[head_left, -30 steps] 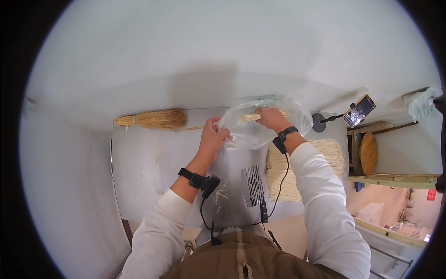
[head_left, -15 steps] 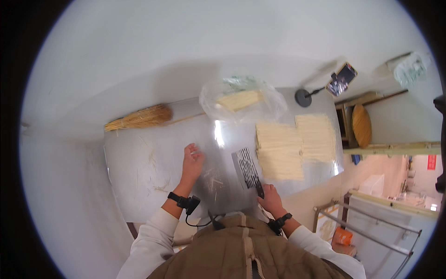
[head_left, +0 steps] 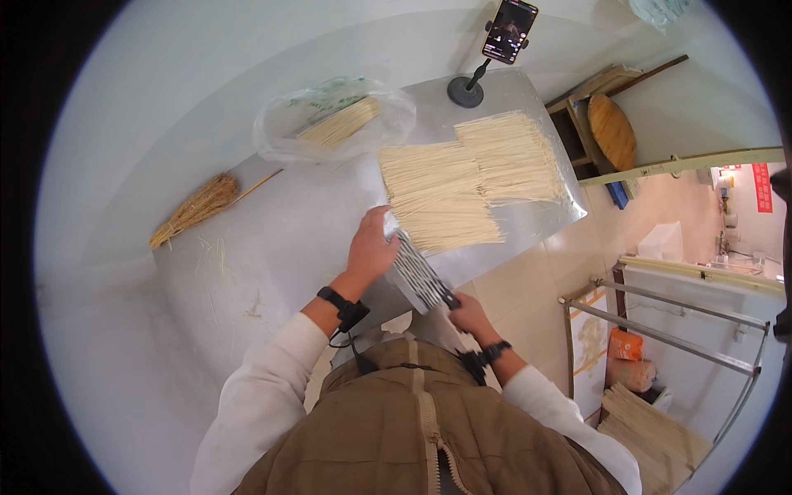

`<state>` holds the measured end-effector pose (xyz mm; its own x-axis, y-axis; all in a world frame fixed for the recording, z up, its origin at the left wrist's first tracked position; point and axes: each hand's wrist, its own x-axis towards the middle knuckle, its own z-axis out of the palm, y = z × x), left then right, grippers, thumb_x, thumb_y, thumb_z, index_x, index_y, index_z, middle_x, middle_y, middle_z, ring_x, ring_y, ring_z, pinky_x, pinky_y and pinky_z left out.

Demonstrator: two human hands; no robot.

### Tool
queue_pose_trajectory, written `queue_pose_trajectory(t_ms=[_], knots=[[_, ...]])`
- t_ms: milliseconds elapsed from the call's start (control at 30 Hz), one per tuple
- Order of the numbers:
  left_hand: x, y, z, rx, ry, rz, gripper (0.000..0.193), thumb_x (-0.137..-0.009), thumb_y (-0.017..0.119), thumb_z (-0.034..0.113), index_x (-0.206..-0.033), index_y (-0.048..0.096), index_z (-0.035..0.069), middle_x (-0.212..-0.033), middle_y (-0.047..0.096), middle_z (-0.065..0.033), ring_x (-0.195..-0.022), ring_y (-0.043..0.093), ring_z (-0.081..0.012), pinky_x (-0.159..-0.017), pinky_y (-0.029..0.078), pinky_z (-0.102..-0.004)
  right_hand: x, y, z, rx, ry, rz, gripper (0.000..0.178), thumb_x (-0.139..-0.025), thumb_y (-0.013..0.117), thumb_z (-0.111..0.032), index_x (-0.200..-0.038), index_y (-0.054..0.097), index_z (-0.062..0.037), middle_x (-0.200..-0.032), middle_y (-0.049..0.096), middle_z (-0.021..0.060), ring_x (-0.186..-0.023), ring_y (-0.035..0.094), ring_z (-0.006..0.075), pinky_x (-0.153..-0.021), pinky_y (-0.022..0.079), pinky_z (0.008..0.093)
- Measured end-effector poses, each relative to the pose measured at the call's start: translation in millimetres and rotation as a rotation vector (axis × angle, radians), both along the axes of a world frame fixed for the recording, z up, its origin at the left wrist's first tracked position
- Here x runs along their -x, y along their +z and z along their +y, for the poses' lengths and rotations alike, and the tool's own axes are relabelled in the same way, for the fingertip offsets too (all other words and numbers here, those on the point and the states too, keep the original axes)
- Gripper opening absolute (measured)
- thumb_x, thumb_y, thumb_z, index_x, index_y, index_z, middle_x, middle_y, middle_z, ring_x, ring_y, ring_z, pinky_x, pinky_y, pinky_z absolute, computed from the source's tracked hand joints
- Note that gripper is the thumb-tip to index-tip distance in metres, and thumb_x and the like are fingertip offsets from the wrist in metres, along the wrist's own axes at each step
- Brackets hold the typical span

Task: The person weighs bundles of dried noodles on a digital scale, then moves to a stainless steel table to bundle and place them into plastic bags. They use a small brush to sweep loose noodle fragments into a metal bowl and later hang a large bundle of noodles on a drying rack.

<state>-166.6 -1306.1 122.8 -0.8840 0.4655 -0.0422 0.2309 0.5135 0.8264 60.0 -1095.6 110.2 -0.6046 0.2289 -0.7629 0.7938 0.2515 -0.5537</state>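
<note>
The right grip (head_left: 475, 317) is clamped on the black handle of a broad, dark-patterned knife (head_left: 419, 271). The knife's long axis runs slantwise from that grip, its blade pointing away from the body and leftward, toward the left grip (head_left: 371, 250). The left grip's fingers lie at the blade's far end; whether they pinch it, one cannot tell. Just beyond the left grip, pale noodles (head_left: 437, 194) cover the tabletop (head_left: 309, 219), with a clear bag (head_left: 276, 136) farther off.

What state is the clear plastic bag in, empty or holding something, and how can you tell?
Holding something: a bundle of pale strands shows within the outline of the clear plastic bag, whose film spreads around it.
</note>
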Motion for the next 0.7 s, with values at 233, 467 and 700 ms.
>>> queue_pose_trajectory(t_ms=[233,467,700], knots=[[-37.0,-36.5,74.4,0.355,-0.347,0.152,0.085,-0.080,0.075,0.022,-0.152,0.040,-0.005,-0.163,0.034,-0.0216,-0.155,0.027,-0.0361,-0.124,0.030,-0.0495,-119.1,40.3,92.0,0.072,-0.455,-0.091,0.015,-0.087,0.068,-0.011,-0.082,0.055,-0.0056,-0.057,0.052,0.0022,-0.039,0.048,0.0140,-0.038,0.037,0.0319],[-29.5,-40.2,110.2,0.689,-0.382,0.354,0.102,-0.079,0.079,0.036,-0.158,0.030,-0.004,-0.167,0.026,-0.0205,-0.158,0.020,-0.0340,-0.129,0.021,-0.0492,-77.3,12.3,121.0,0.336,-0.512,-0.034,0.030,-0.103,0.067,-0.029,-0.086,0.052,-0.0093,-0.061,0.053,0.0004,-0.044,0.049,0.0117,-0.040,0.039,0.0291],[37.3,-55.0,142.7,0.809,-0.220,0.435,0.073,-0.085,0.070,0.022,-0.149,0.044,-0.004,-0.149,0.047,-0.0194,-0.144,0.040,-0.0337,-0.118,0.035,-0.0466,35.3,-14.0,121.8,0.515,-0.527,0.060,0.031,-0.104,0.065,-0.033,-0.088,0.052,-0.0100,-0.062,0.051,-0.0001,-0.045,0.048,0.0115,-0.040,0.040,0.0291]])
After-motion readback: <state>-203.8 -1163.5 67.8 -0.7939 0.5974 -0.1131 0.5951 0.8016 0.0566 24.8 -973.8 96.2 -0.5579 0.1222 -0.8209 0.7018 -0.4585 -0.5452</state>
